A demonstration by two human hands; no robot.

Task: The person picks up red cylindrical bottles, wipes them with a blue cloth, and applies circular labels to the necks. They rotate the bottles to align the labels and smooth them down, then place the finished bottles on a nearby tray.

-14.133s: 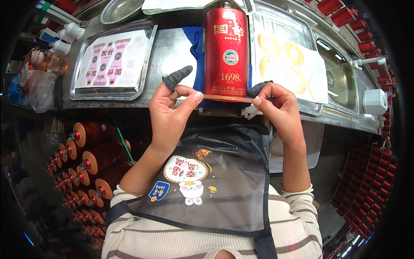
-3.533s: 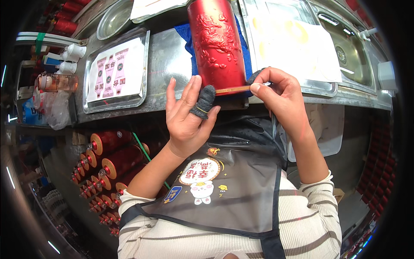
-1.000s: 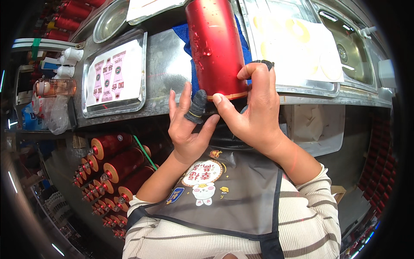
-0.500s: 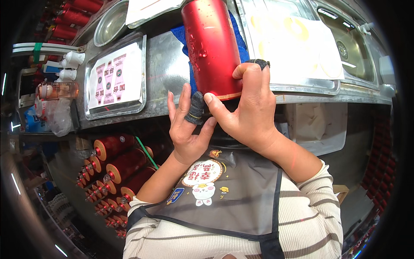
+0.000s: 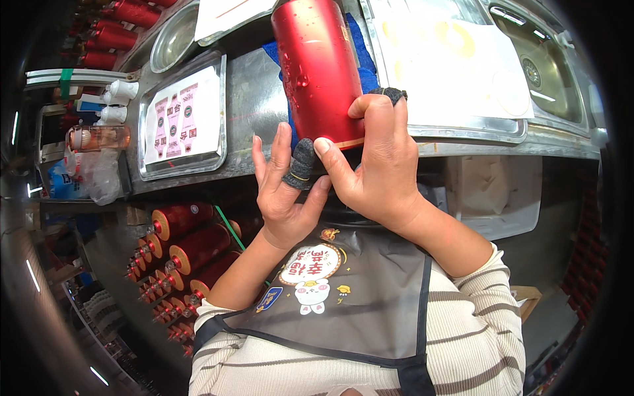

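A large red metallic cylinder [image 5: 317, 72], dotted with water drops, lies on a blue cloth [image 5: 365, 59] with its near end toward me; a thin gold band rings that end. My right hand [image 5: 383, 165] grips the near end, the thumb at the rim and a bent finger pressed to the right side. A dark finger cover sits on one of its fingers. At the left of the rim is my left hand [image 5: 284, 191], its fingers apart. Its index finger, in a dark cover held by a band, is at the rim; whether it touches I cannot tell.
To the left, a metal tray [image 5: 222, 135] holds a white sheet with pink labels [image 5: 175, 125], and a round metal bowl [image 5: 173, 43] stands behind. A papered tray [image 5: 456, 86] and a sink [image 5: 555, 82] are on the right. Several red cylinders [image 5: 201, 251] stand below the bench.
The red cylinder has shifted slightly left with my right hand and seems to have rolled a little, showing more of a gold marking on its right side. My left hand has barely moved.
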